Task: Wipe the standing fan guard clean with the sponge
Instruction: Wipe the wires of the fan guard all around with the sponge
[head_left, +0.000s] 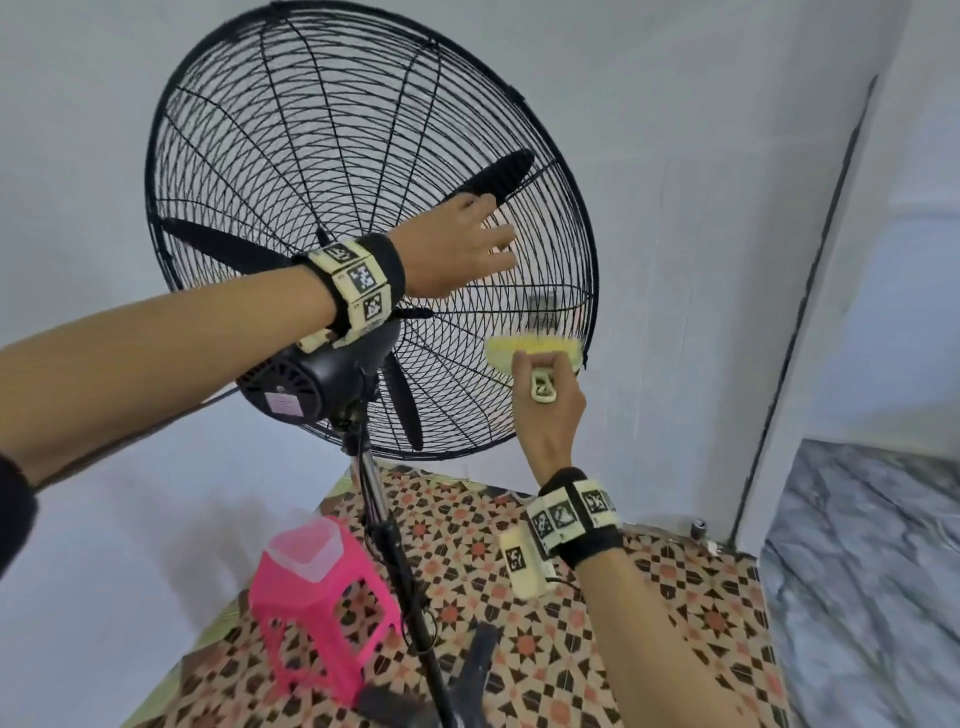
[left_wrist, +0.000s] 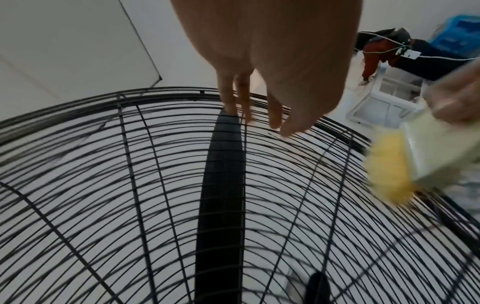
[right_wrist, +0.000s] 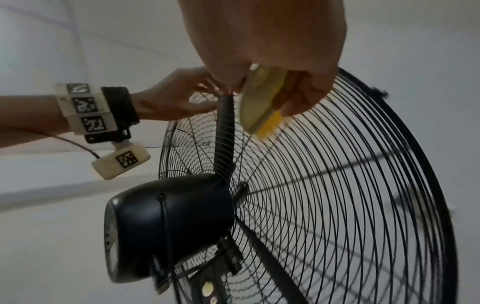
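Right hand (head_left: 548, 415) pinches a yellow-bristled scrub brush (head_left: 530, 351) against the fan guard (head_left: 291, 130) near its lower right rim. Left hand (head_left: 457, 247) rests flat there, fingers spread. Only the head cam catches the pink stool (head_left: 317, 597); the right wrist cam shows the motor housing (right_wrist: 168, 224).

A pink plastic stool (head_left: 311, 597) stands on the patterned tile floor (head_left: 649, 613), a clear container (head_left: 311, 545) resting on its seat. Pale walls (head_left: 675, 156) meet in a corner behind, beside grey marbled flooring (head_left: 872, 571).
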